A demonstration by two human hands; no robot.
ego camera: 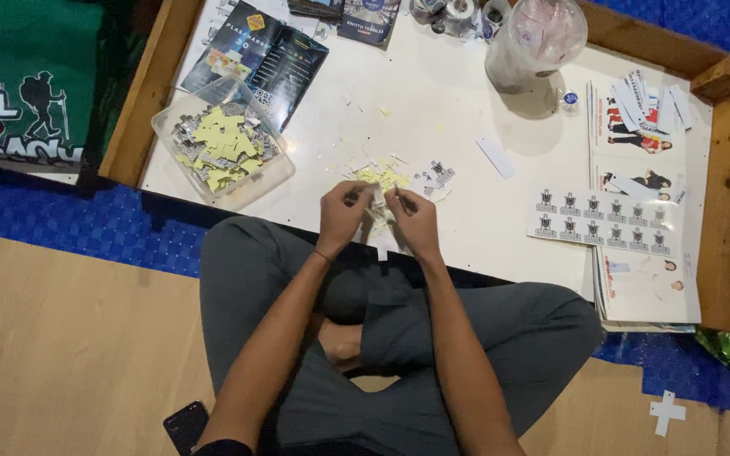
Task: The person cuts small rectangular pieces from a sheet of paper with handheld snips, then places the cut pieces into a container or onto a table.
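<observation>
The low white table [433,101] has a raised wooden rim. A clear tub [223,143] sits at its left edge, a sticker sheet [606,221] near the right edge, paper scraps [382,176] by the front edge.

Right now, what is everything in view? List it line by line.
low table: one, white top, wooden rim
clear tub: one, full of yellow and grey sticker pieces, table left
sticker pile: one, yellow and grey, above hands
sticker sheet: one, grey emblems, table right
dark brochures: two overlapping, top left
clear plastic jar: one, top centre
phone: one, black, floor
left hand: pinching a small sticker
right hand: pinching the same sticker
</observation>
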